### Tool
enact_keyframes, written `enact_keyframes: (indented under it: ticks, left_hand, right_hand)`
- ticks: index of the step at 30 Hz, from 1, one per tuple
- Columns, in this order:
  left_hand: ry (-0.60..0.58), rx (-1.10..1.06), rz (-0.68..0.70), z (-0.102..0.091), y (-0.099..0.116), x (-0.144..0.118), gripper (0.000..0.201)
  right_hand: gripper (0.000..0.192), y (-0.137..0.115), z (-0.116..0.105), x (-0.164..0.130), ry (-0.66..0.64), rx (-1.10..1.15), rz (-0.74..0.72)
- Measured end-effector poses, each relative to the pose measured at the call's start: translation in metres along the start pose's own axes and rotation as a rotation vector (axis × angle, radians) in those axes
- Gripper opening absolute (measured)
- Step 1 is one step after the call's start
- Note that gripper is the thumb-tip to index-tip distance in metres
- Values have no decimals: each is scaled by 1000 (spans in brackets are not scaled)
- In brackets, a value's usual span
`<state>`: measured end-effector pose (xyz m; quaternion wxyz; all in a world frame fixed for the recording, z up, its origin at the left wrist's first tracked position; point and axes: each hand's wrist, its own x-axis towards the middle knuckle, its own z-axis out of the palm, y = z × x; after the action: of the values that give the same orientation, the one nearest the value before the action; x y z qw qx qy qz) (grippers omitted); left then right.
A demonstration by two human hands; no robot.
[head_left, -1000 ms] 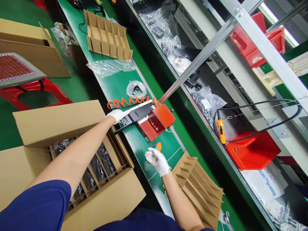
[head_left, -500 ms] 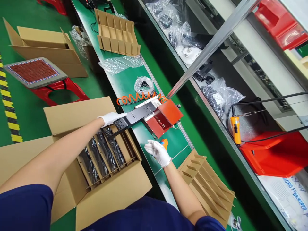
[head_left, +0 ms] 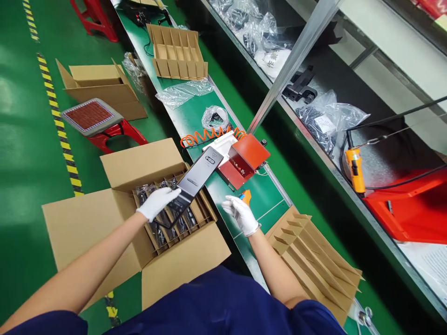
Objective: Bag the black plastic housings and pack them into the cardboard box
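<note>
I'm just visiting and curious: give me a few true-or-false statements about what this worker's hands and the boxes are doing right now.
1. The left hand holds a long black part over the open carton. True.
2. The carton's slots are all empty. False: several hold bagged dark parts.
3. The right hand is beside a small orange tool on the green belt. True.
4. Both hands are bare. False: both wear white gloves.
5. The cardboard divider by the right arm is full of parts. False: its visible slots look empty.
</note>
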<state>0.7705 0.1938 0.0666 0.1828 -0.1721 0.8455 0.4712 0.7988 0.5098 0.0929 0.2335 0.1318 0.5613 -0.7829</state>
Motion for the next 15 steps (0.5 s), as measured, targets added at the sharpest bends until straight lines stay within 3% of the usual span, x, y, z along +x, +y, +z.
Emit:
enact_keyframes:
  ticks: [3,5,8,11,15]
  left_hand:
    - [-49,-29,25,21,0,-57,55]
    - [-87,-92,22,37,7,-94,56]
    - [-120,-222,1,59,19,-142,59]
    - [-114,-246,-6,72,23,-175,60]
    - [-67,-219,-38,80,18,-199,56]
  right_hand:
    - [62,-15,15,-11,-19,-388,-312]
    - [66,-28,28,-15,-125,-732,-528]
    - [75,-46,43,-18,-247,-1106,-690]
    - [77,-56,50,-28,-298,-1211,-731]
    - [76,-59,51,-49,-348,-1230,-821]
